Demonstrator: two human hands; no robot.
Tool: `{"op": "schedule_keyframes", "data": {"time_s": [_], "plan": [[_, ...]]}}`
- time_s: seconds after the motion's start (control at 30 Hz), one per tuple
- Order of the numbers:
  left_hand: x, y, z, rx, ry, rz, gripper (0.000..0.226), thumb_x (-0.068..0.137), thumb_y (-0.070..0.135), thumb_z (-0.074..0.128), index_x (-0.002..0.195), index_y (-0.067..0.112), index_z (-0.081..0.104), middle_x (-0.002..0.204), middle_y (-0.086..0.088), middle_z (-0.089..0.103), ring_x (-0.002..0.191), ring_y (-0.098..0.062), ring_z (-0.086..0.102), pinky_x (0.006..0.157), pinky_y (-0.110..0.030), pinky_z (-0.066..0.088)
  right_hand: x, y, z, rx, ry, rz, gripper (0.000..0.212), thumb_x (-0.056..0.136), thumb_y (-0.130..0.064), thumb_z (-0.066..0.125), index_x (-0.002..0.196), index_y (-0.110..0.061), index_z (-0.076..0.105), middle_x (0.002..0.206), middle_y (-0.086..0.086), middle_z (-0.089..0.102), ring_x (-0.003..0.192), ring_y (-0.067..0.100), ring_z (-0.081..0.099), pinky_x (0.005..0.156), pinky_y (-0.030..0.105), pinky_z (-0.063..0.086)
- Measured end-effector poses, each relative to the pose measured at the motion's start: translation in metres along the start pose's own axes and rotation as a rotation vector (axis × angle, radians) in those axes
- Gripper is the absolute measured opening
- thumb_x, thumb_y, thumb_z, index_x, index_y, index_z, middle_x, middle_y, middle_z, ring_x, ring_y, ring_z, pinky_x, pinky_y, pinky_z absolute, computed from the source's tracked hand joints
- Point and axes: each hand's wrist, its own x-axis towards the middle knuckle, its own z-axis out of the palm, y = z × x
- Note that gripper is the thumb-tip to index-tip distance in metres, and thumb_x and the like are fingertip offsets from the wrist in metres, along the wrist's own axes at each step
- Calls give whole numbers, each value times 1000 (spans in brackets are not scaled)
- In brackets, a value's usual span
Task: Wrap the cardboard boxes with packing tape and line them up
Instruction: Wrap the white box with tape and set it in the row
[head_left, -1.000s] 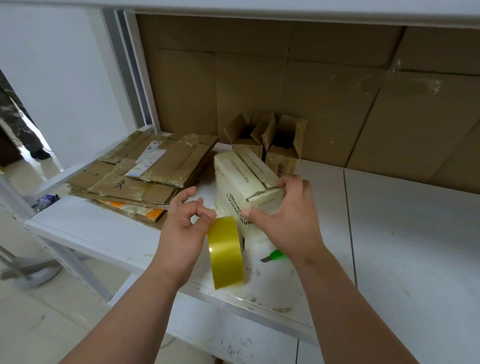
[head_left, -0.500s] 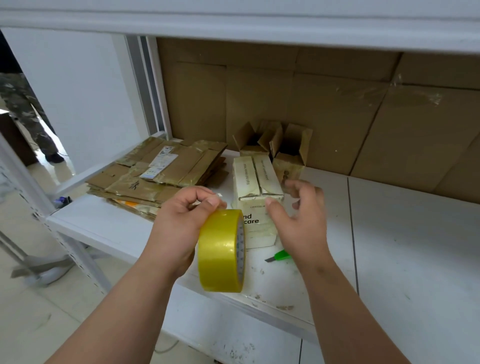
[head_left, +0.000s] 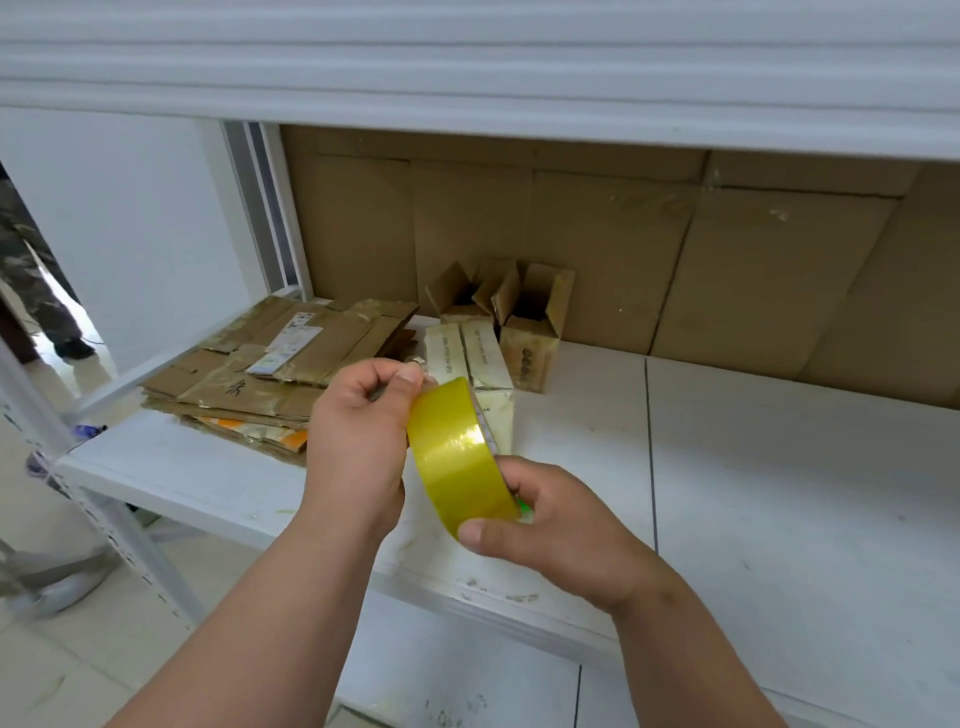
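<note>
A yellow roll of packing tape (head_left: 460, 457) is held up in front of me over the white shelf. My left hand (head_left: 358, 441) pinches the roll's top edge with thumb and fingers. My right hand (head_left: 556, 530) grips the roll's lower end, thumb on the outer face. Behind the roll a closed pale cardboard box (head_left: 470, 358) stands on the shelf, partly hidden by the tape. Two small brown boxes with open flaps (head_left: 524, 317) stand behind it against the back wall.
A stack of flattened cardboard (head_left: 260, 374) lies at the shelf's left. A green cutter (head_left: 524, 506) peeks out beside my right hand. The white shelf surface (head_left: 779, 493) stretches to the right. An upper shelf edge (head_left: 467, 78) hangs overhead. A person's legs (head_left: 36, 270) stand at far left.
My right hand let go of the pale box, which now stands on the shelf, and came down onto the tape roll. The left hand raised the roll higher.
</note>
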Motion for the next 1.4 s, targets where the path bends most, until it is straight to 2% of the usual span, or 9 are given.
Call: {"op": "schedule_keyframes", "data": {"time_s": [0.13,0.27,0.5,0.57,0.73,1.03,1.2,1.3,1.4], "plan": [[-5,2,7,-72,24,-21,19,97,13,60,79,12,67,88,-10,71,84,-23,65,68,-36,52,-15,-11,-18,2,44,-96,14,76,-27,72,88,-32,65,76,-18,64,71,-1,59,65,11,45],[-10,8,18,-144,49,-36,23,97,10,60,74,13,66,85,-10,70,89,-21,66,70,-36,52,-25,-15,-31,-79,80,-139,12,76,-34,73,83,-33,64,80,-7,66,74,10,61,64,17,47],[-8,15,25,-344,167,-108,26,96,8,61,71,17,64,66,3,69,86,-16,66,89,-41,57,-27,-3,-60,-199,188,-78,49,65,-65,65,87,-22,64,75,2,64,66,15,58,59,36,46],[-9,11,25,-359,192,-140,31,94,8,64,65,20,67,72,2,72,87,-14,67,93,-43,56,-26,-2,-69,-170,209,-73,50,65,-66,63,89,-22,66,74,-2,64,67,10,58,61,31,45],[-3,4,26,-403,311,-203,18,91,8,68,75,18,66,97,-1,76,100,-12,69,95,-40,55,-6,-7,-96,-163,228,-85,43,66,-62,60,88,-28,71,81,1,68,76,19,62,71,37,46],[8,-4,23,-482,252,-337,2,87,21,74,88,20,76,86,3,73,83,-13,71,88,-45,58,33,-8,-112,-309,295,-111,43,59,-67,58,89,-38,68,73,-14,66,72,11,61,69,30,47],[12,-8,27,-310,298,-179,12,89,8,70,80,14,66,79,-2,71,68,-14,66,87,-43,60,43,-11,-114,-312,274,-79,24,67,-53,63,81,-35,70,76,-12,67,72,7,62,63,25,45],[17,-10,25,-272,318,-123,13,88,4,71,98,12,67,74,-2,66,69,-14,66,86,-41,60,43,-10,-114,-309,271,-92,24,67,-53,63,82,-36,70,76,-12,67,71,4,61,61,21,43],[22,-11,19,-290,291,-134,50,87,2,71,133,11,53,70,-6,57,78,-17,67,88,-38,59,43,-11,-115,-310,280,-104,24,66,-52,64,82,-36,71,75,-14,67,70,1,60,59,15,42]]}}
